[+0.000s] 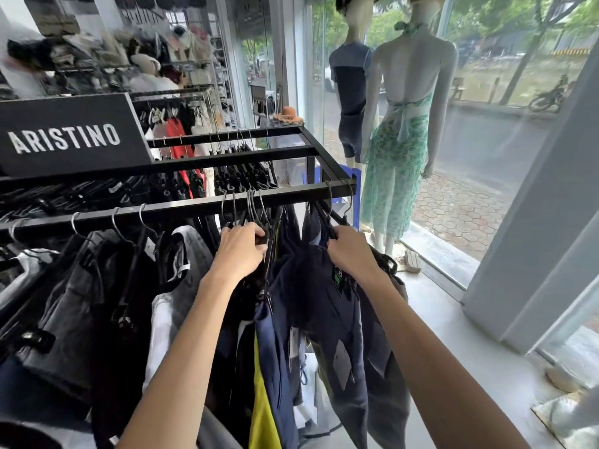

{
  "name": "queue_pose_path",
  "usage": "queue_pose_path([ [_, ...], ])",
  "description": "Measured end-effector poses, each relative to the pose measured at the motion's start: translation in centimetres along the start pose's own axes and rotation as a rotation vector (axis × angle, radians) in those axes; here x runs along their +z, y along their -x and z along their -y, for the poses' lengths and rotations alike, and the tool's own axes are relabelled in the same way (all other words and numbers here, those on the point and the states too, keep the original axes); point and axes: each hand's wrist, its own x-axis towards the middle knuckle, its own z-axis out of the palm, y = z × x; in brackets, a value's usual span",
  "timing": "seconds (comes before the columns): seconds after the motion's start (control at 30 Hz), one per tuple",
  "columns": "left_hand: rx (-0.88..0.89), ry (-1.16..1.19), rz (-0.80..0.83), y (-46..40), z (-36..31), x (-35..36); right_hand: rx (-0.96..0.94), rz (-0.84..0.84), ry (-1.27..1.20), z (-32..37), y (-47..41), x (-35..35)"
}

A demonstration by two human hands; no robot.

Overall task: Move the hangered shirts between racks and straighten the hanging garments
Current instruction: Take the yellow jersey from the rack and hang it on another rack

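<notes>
Both hands work at the near rail [181,207] of a black clothes rack, toward its right end. The left hand [241,251] has its grip curled round a bunch of black hangers [256,218] just under the rail; the right hand [350,251] has its grip pinched on the shoulder of a navy shirt [311,286] whose hanger hooks near the rail's right corner. Between the hands hang more dark garments, one with a yellow panel [262,400]. To do this step well, it seems best to lift each hook clear of the rail before sliding it, keep the bunch held together, and let the cloth drop straight before smoothing it. Leftward along the rail hang grey and black tops [97,286] on metal hooks, packed close, which leaves little room to spread hangers. Behind stands a second rail [227,157] of clip hangers and a black brand sign [64,137]. Beyond the rack's right end, two mannequins [405,131] stand at the shop window [505,124], near enough to crowd any wide swing of a hanger.
</notes>
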Motion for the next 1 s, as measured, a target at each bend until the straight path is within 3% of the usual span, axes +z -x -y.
queue_pose_path([
  [0.27, -0.031, -0.099, 0.024, 1.0, -0.4, 1.8, -0.298, -0.185, 0.02, 3.4, 3.1, 0.4],
  [0.43, -0.012, -0.101, -0.011, 1.3, -0.7, 2.3, -0.131, 0.13, -0.008, 3.8, 3.1, 2.4],
  [0.53, 0.002, -0.059, -0.022, 1.2, -0.2, 1.9, -0.077, 0.187, -0.028, 3.3, 2.6, 2.6],
  [0.83, 0.001, 0.02, -0.037, 0.9, 0.9, 1.5, -0.127, -0.004, 0.041, 1.5, 2.3, 1.2],
  [0.93, -0.002, -0.017, -0.074, 1.2, 0.6, 1.7, -0.276, -0.144, 0.192, 2.6, 3.3, 1.3],
  [1.0, 0.012, -0.028, -0.104, 1.2, 0.6, 1.7, -0.366, -0.155, 0.147, 3.9, 3.6, 2.1],
])
